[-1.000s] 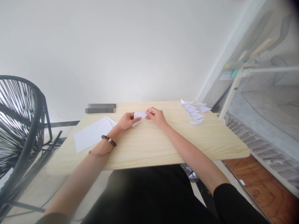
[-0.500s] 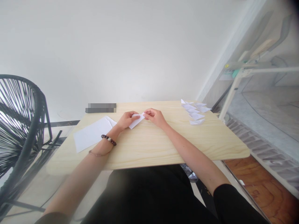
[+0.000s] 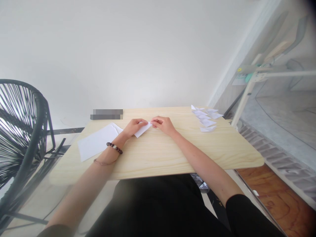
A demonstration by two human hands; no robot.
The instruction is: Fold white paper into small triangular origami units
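A small folded piece of white paper (image 3: 142,131) is held between my two hands, just above or on the middle of the table. My left hand (image 3: 134,127) grips its left part, with the thumb lying along the top edge. The fingertips of my right hand (image 3: 161,123) pinch its right end. To the left, partly behind my left wrist, lie flat white paper sheets (image 3: 96,141). Several folded white paper shapes with pointed ends (image 3: 207,122) stand grouped at the table's back right.
The light wooden table (image 3: 158,158) meets a white wall at the back. A blurred-out dark object (image 3: 106,114) lies at its back left. On the left stands a dark woven chair (image 3: 22,131). A white metal frame (image 3: 247,95) rises beyond the right edge.
Both hands have shifted very slightly, and the folded paper sits a little lower and further left. My right fingers still pinch its end. The sheets and the folded shapes have stayed put.
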